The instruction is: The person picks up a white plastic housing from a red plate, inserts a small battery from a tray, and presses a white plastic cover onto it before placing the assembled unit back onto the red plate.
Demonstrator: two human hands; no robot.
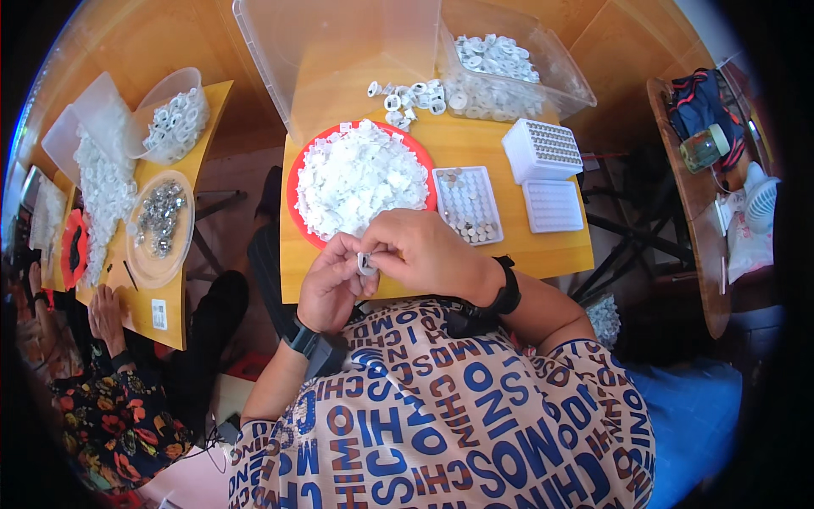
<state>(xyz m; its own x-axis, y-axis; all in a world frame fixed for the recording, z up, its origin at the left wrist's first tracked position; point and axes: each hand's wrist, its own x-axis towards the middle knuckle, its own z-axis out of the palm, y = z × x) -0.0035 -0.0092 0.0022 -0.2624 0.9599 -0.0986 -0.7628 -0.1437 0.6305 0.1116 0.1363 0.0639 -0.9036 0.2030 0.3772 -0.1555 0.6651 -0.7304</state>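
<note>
Near the table's front edge, my left hand [332, 287] and my right hand [437, 254] meet in front of my chest. Between their fingertips is a small white plastic part [366, 265] with a dark slot. Left thumb and fingers grip it from one side, while the right fingers pinch it from the other; some of it is hidden. Just beyond lies a round red tray [292, 193] heaped with small white plastic pieces [360, 174]. To the right of my right hand, a white compartment tray [466, 193] carries several round metal discs [476, 231] in its near rows.
Loose white round parts [415, 97] lie behind the red tray, beside an upright clear plastic sheet or lid [339, 51]. A clear bin [568, 81] holds more. Stacked trays [534, 151] stand right. At left, another person's hands [106, 318] rest by a second table [208, 140].
</note>
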